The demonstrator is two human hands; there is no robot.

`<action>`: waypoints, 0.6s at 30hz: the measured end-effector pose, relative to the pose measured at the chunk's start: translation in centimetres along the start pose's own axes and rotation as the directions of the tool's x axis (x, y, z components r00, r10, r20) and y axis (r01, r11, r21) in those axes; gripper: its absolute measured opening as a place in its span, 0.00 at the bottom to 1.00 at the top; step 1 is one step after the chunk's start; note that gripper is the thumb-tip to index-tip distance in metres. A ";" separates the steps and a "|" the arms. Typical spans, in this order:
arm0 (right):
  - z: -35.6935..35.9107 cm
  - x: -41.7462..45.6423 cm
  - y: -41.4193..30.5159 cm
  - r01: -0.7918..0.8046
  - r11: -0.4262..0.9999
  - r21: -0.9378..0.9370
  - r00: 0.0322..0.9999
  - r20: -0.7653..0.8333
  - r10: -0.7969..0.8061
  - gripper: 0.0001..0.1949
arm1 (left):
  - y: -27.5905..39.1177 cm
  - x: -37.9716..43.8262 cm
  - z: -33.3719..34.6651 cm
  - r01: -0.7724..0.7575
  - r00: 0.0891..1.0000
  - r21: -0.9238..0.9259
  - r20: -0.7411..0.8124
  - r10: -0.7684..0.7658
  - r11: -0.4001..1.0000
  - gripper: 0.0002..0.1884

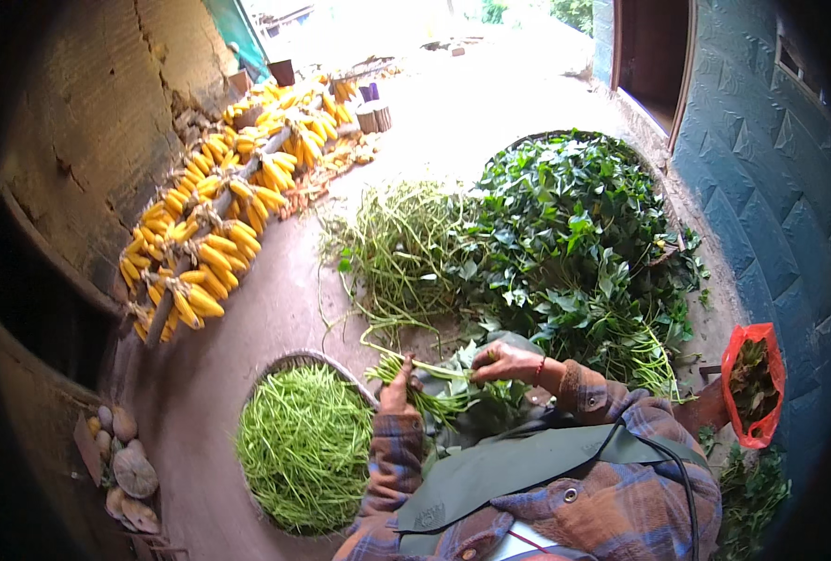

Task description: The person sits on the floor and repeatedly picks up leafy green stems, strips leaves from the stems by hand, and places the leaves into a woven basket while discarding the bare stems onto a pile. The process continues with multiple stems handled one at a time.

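Observation:
My left hand [396,394] is closed around a bundle of green leaf stalks [387,367], its thumb on top. To its right, my right hand [510,361] pinches a leafy stem [457,372] whose pale stalk runs across to the bundle. Broad green leaves hang below both hands, over my lap. Close to my left forearm stands a round basket [265,368] heaped with cut green stalks [307,445]. Beyond my hands spreads a large pile of leafy vines [563,231], with stripped pale vines [405,245] to its left.
Bundled yellow corn cobs [205,259] on a pole lie along the left wall. Several pumpkins [135,472] sit at lower left. At my right, a red plastic bag [738,421] holds wilted leaves. A tree-stump block [373,117] stands beyond the corn, and a doorway [652,63] opens at upper right.

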State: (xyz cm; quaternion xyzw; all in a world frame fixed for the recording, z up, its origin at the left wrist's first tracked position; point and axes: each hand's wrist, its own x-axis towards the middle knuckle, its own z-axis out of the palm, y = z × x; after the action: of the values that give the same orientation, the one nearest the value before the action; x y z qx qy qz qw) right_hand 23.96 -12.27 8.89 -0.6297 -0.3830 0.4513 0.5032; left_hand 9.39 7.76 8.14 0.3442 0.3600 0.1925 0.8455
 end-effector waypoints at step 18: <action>0.0 -3.3 -1.0 -0.135 0.977 0.164 0.980 0.168 0.107 0.13 | 0.0 -0.5 -0.3 0.018 0.992 0.107 0.124 -0.032 0.994 0.12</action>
State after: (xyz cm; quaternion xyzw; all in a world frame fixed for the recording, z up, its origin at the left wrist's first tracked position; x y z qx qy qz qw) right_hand 22.92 -15.14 10.44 -0.5673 -0.3415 0.5617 0.4960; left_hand 8.78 7.59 8.22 0.3955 0.3201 0.1404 0.8494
